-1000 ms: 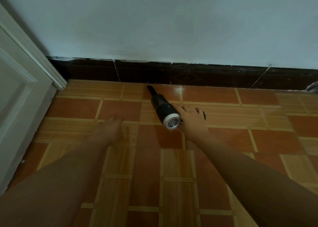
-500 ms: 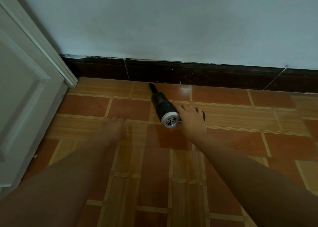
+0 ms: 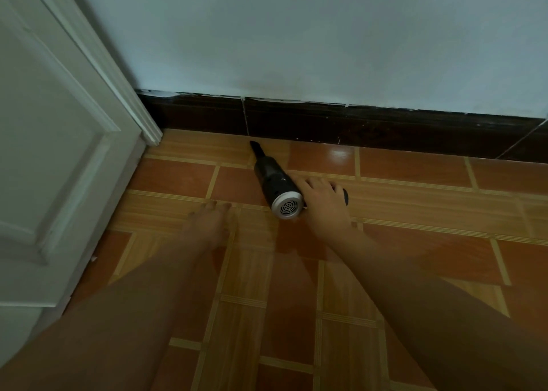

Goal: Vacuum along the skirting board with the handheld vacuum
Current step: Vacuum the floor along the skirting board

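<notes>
Head view shows black vacuum (image 3: 273, 179) with silver grille.

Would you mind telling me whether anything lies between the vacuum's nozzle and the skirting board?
Nothing visible does. The right hand grips the handheld vacuum, its nozzle aimed at the dark skirting board across a strip of bare floor tile. The door frame stands off to the left.

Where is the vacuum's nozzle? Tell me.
Head view, centre: the nozzle sits just short of the dark skirting board, right of the door frame.
</notes>
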Action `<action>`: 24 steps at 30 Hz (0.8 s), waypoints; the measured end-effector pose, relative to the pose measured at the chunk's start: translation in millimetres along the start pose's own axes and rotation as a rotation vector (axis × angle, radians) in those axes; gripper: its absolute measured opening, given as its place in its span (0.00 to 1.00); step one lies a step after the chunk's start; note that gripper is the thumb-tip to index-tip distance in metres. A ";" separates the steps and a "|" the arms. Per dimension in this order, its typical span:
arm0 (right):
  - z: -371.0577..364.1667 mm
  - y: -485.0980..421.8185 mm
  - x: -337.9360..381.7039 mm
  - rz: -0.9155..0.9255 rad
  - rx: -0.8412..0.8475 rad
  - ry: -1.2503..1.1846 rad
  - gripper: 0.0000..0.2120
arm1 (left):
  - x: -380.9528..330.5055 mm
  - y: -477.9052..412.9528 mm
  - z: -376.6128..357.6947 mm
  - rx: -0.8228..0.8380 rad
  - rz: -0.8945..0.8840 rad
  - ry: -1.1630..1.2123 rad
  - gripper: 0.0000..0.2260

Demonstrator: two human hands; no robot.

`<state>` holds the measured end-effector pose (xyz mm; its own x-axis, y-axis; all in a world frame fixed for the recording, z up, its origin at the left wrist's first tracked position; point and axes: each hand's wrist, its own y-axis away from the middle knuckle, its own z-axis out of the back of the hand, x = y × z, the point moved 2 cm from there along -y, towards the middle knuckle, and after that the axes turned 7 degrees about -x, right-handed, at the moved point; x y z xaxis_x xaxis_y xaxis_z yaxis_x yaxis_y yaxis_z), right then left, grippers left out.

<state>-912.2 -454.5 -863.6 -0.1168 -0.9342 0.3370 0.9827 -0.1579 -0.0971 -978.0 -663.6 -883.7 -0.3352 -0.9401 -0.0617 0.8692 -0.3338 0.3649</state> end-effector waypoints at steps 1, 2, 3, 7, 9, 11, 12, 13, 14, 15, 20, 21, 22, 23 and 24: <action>-0.3 -0.5 1.2 0.004 0.001 0.004 0.29 | 1.1 0.7 0.0 -0.003 0.002 0.001 0.30; -0.2 -0.7 1.8 0.004 0.002 0.009 0.29 | 2.2 1.4 0.1 -0.006 0.004 -0.001 0.30; 0.1 -0.6 1.9 0.002 0.005 0.014 0.28 | 3.3 2.1 0.3 -0.004 0.007 -0.003 0.30; 2.3 0.5 -1.7 0.004 -0.009 0.038 0.27 | 3.8 3.7 2.0 -0.005 0.011 -0.012 0.30; 4.7 1.6 -5.5 -0.005 -0.003 0.040 0.27 | 2.0 3.5 3.7 -0.009 0.010 -0.010 0.30; 7.1 2.8 -9.8 -0.004 -0.007 0.050 0.26 | -1.0 3.3 5.8 -0.008 0.002 -0.007 0.30; 8.5 3.5 -11.9 -0.001 -0.015 0.062 0.26 | -3.3 2.9 6.7 -0.012 -0.007 -0.010 0.31; 9.8 4.5 -14.1 -0.001 -0.023 0.072 0.26 | -5.7 2.4 7.6 -0.016 -0.018 -0.017 0.30; 10.4 5.6 -16.7 -0.005 -0.030 0.078 0.26 | -8.5 1.8 8.5 -0.020 -0.024 -0.023 0.30; 11.1 6.8 -19.5 -0.009 -0.037 0.080 0.26 | -11.5 1.0 9.3 -0.021 -0.026 -0.025 0.30; 19.6 15.2 -34.5 -0.022 -0.039 0.112 0.29 | -28.0 -1.4 13.6 -0.016 -0.048 -0.010 0.29; 22.5 17.0 -37.9 -0.027 -0.036 0.114 0.29 | -32.1 -1.4 14.9 -0.019 -0.056 -0.007 0.29; 25.7 18.6 -41.3 -0.036 -0.033 0.114 0.29 | -36.3 -1.4 16.1 -0.023 -0.064 -0.012 0.29; 28.4 20.4 -45.2 -0.048 -0.029 0.114 0.29 | -39.9 -1.6 17.1 -0.028 -0.072 -0.023 0.29; 30.9 22.3 -49.2 -0.060 -0.025 0.119 0.29 | -43.5 -1.7 18.0 -0.032 -0.079 -0.035 0.30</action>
<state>-880.1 -402.2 -853.4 -0.1928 -0.9539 0.2299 0.9697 -0.2211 -0.1041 -971.4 -621.0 -864.9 -0.4149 -0.9081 -0.0567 0.8507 -0.4093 0.3299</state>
